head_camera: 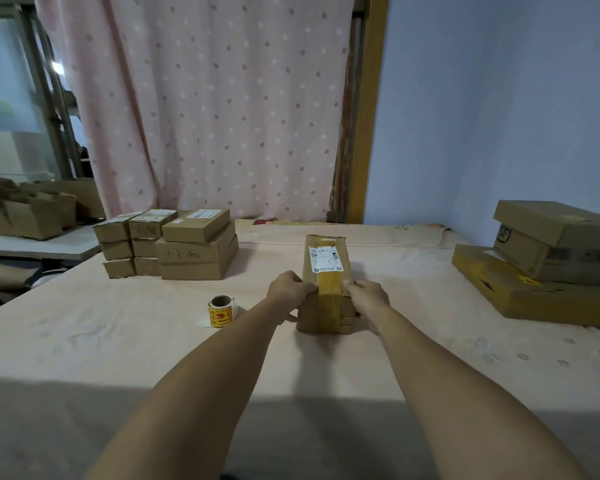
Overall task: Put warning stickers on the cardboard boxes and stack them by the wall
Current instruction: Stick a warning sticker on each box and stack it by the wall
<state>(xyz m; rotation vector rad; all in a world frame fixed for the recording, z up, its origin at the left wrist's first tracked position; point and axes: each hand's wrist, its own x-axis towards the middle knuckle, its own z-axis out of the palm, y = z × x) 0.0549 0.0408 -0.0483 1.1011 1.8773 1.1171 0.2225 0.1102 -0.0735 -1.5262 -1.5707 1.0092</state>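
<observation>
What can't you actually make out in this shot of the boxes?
Head view only.
- White label on the long box: print too small.
- Long box's sides: partly covered by the left hand and right hand gripping it.
- Sticker roll: wording blurred.
- Stack by the wall: cut by right edge.

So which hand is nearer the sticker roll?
Left. The left hand grips the box just right of the sticker roll; the right hand grips the box's opposite side.
</observation>
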